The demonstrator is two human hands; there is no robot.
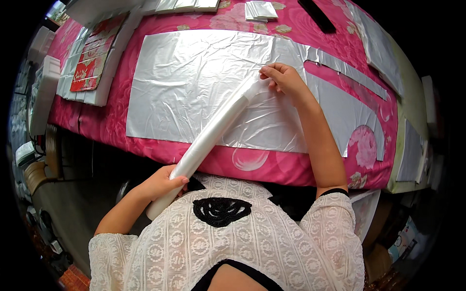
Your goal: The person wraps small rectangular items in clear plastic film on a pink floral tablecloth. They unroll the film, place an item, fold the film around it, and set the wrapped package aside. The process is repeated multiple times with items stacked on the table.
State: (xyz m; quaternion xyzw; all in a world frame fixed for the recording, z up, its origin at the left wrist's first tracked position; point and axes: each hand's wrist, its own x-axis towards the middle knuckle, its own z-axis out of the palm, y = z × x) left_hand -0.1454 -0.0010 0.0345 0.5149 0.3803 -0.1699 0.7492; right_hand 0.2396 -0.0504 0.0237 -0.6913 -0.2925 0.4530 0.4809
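Nearest is the wearer's cream lace blouse with a black crocheted motif, and just in front of it the left hand is wrapped around the lower part of a long, translucent white roll of plastic film, thumb on top, its grip closed on it. The roll slants away to the right, its near end against the blouse, its far part above a broad, silvery-white, creased plastic sheet. At that far end the right hand has thumb and forefinger closed in a pinch on a thin, cloudy loose film end; whether this is torn or whole is too small to tell. The sheet lies on the pink, floral-clothed worktop, and toward the right it splits into narrow curved strips with cloth showing between. A hard pull by the right hand could tear the thin film or unwind it crookedly; a slack left grip could let the roll turn or slide down the blouse. Sweeping the roll sideways might drag and fold the sheet, as its strips look flimsy. Farther off, left, stands a white stack of packets topped by a red printed card; beyond the sheet lie small white packets and a black bar-shaped object.
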